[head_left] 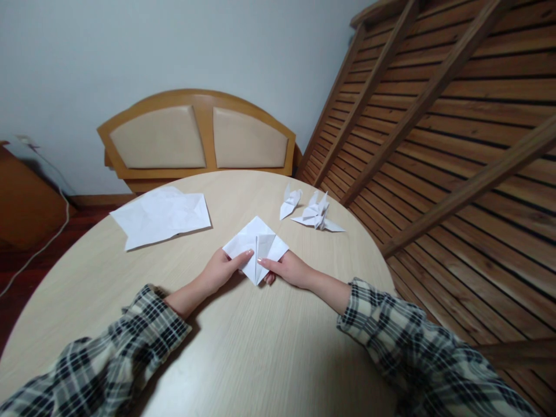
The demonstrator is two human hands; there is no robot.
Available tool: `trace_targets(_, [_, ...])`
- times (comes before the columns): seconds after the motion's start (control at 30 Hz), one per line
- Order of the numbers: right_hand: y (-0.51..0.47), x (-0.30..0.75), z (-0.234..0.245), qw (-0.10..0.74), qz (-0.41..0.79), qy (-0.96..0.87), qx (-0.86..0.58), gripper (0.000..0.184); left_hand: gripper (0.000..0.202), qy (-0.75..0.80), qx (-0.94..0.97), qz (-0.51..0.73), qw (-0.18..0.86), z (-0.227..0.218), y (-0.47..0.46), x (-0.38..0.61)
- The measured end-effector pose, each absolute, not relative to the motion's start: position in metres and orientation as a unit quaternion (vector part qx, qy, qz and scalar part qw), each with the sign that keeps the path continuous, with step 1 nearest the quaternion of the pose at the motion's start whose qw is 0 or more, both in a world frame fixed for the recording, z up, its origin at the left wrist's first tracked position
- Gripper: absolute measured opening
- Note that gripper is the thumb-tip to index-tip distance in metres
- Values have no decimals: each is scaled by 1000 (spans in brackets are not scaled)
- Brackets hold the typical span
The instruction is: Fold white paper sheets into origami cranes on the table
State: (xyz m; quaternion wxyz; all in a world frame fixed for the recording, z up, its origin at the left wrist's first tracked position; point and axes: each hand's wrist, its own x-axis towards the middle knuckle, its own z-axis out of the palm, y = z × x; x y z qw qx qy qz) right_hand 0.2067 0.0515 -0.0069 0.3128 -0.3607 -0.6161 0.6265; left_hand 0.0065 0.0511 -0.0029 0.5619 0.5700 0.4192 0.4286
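A white sheet of folded paper [256, 230], diamond-shaped with flaps meeting along a middle line, is held between both hands just over the table. My left hand [222, 270] grips its left side, thumb on top near the centre crease and the other fingers hidden beneath. On the right side, my right hand [292, 269] pinches the paper the same way, its thumb pressed close to the crease and some fingertips showing under the lower edge. Beyond the right hand stand folded paper cranes [318, 213], with another folded paper bird [290, 202] beside them.
Loose white paper sheets [167, 217] lie overlapping at the table's left. The round pale wooden table [243, 359] has a headboard [204, 133] behind it. A slatted wooden panel [434, 145] leans along the right. A white cable [58, 223] hangs at far left.
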Motion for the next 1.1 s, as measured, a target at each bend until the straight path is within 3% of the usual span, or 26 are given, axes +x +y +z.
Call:
trace_targets(0.13, [57,207,-14,363,614,-591,-377,50,34,425,575,445,539,-3,52,8])
trace_targets(0.27, [60,212,-10,471,501,-610,-394,86,38,442,572,458,518,-3,54,9])
trace_targets(0.43, [56,221,4,469,315,-727,-391,44,41,447,595,440,502,-2,54,9])
trace_targets(0.63, [56,220,4,459,316,-739,-378,24,40,450,601,432,500,-2,55,9])
trace_targets(0.87, [59,220,5,466,339,-721,-386,26,33,463,586,446,494,-1,56,8])
trace_targets(1.1, [57,217,2,449,406,-696,-384,15,35,453,534,486,523,-6,59,9])
